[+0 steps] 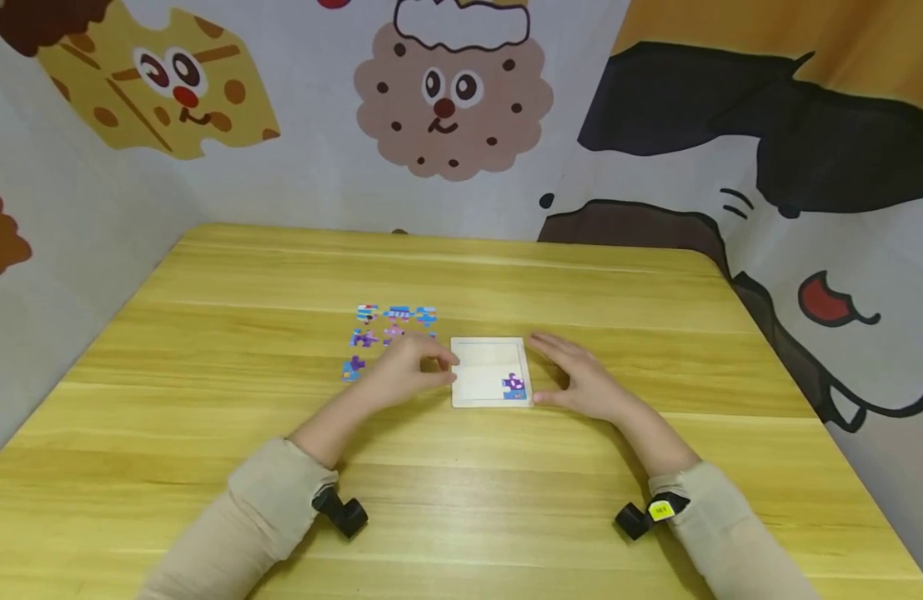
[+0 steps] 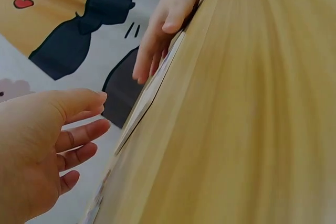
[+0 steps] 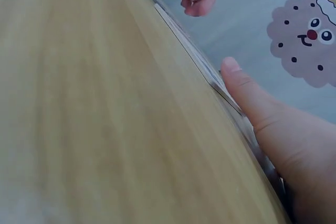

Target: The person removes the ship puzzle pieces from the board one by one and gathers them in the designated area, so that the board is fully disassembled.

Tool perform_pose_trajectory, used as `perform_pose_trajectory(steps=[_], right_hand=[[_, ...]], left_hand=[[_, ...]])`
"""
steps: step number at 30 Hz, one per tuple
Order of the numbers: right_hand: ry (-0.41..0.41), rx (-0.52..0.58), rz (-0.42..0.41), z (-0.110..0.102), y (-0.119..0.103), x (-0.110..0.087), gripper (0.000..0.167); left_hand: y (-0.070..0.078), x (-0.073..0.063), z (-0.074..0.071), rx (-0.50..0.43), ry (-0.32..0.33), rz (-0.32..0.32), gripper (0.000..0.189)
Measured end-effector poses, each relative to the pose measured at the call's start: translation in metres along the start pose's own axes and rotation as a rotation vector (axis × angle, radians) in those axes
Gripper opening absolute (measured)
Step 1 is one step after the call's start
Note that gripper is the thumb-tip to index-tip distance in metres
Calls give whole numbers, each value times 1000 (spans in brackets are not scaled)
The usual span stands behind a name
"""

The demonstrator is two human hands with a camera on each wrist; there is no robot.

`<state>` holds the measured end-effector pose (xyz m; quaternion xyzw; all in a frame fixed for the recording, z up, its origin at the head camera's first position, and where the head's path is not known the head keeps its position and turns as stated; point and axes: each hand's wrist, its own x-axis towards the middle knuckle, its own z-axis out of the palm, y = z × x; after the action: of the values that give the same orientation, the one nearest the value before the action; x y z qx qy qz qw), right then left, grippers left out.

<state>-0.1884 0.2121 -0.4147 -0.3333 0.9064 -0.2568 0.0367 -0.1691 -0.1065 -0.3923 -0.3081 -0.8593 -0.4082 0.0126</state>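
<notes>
A square white puzzle board (image 1: 479, 371) lies flat on the table, with a purple-and-blue joined patch of puzzle (image 1: 514, 387) in its lower right corner. My left hand (image 1: 412, 364) hovers at the board's left edge; in the left wrist view its fingers (image 2: 84, 135) are loosely bent, with nothing between them and the thumb. Along the board's right edge my right hand (image 1: 584, 379) rests with fingers spread, the thumb (image 3: 236, 80) close to the near right corner. Loose puzzle pieces (image 1: 399, 313) lie in rows left of the board, some hidden behind my left hand.
The wooden table (image 1: 461, 500) reaches back to a cloth backdrop (image 1: 296, 183) printed with cartoon food and animals. Each wrist carries a black camera, one on the left (image 1: 344, 512) and one on the right (image 1: 641, 518).
</notes>
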Motion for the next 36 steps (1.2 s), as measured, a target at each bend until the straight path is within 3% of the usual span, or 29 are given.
perform_pose_trajectory(steps=[5, 11, 16, 19, 27, 36], right_hand=[[-30, -61, -29, 0, 3, 3, 85], [-55, -94, -4, 1, 4, 4, 81], [-59, -95, -4, 0, 2, 4, 81], [-56, -83, -8, 0, 1, 4, 81], [-47, -76, -22, 1, 0, 5, 81], [-53, -52, -5, 0, 1, 3, 82]], left_hand=[[6, 14, 12, 4, -45, 0, 20], [12, 30, 28, -16, -83, 5, 23], [13, 41, 41, -86, -140, -49, 26], [14, 46, 48, -50, -161, -63, 30], [19, 50, 59, 122, -166, -61, 30], [22, 49, 62, 95, -143, -69, 30]])
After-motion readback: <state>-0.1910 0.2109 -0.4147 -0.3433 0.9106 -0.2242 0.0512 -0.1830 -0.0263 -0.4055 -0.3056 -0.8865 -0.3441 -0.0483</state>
